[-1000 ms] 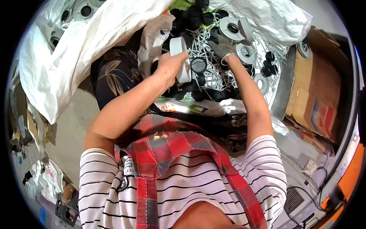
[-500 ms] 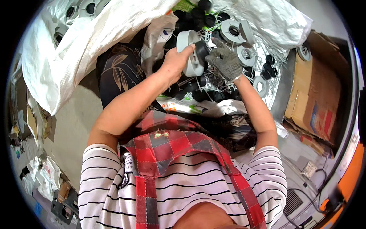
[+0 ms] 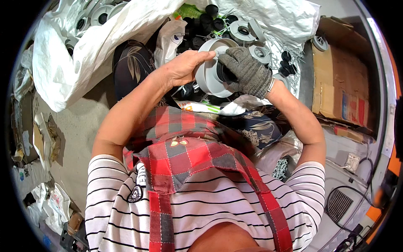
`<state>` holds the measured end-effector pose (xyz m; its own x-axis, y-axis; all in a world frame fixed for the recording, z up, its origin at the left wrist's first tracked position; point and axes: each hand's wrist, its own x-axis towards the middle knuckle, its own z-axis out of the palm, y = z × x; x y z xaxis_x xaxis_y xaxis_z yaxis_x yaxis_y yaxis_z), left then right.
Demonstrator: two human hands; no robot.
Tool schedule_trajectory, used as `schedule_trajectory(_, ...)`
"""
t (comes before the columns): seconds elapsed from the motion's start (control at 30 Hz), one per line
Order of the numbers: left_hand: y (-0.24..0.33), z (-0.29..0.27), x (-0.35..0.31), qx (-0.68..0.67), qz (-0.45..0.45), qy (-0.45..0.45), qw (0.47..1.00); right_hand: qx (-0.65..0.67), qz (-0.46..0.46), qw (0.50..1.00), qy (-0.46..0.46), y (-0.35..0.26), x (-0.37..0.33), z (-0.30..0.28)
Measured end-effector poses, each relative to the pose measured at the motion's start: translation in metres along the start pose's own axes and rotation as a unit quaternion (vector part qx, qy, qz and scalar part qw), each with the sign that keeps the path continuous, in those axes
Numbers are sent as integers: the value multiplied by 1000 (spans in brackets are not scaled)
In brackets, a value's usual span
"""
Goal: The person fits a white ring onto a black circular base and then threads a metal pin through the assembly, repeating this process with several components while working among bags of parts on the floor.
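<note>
My bare left hand grips the left rim of a pale grey plastic ring-shaped housing, its thumb over the edge. My right hand, in a grey knit glove, is closed over a black round part at the housing's middle. The gloved fingers hide much of that part. Just beyond my hands lie loose black round caps in a heap. To their right are more pale grey flanged rings among thin white plastic strips.
A large white woven sack spreads across the left and holds more grey ring parts. At the right stands an open cardboard box, with a grey ring on its edge. A black cable runs at the lower right.
The housing has tipped from edge-on so that its open round face now shows. My gloved hand has moved over its middle and closed on the black part. My left hand still grips the rim.
</note>
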<state>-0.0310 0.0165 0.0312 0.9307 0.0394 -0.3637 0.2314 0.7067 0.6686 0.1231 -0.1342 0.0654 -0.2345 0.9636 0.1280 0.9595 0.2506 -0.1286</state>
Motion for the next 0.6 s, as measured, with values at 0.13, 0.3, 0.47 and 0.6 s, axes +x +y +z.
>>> schedule_trajectory(0.13, -15, 23, -3, -50, 81, 3, 995, 113, 233, 962, 89, -17, -4, 6)
schedule_trajectory(0.3, -12, 30, 0, -8, 144, 58, 988, 341, 318, 882, -62, -1, -9, 8)
schedule_trajectory(0.47, -11, 34, -6, 240, 166, 105, 951, 361, 410, 837, -19, -3, 9, 2)
schedule_trajectory(0.6, 42, 30, -12, 489, 327, 161, 792, 820, 372, 409, -146, 21, 2, 8)
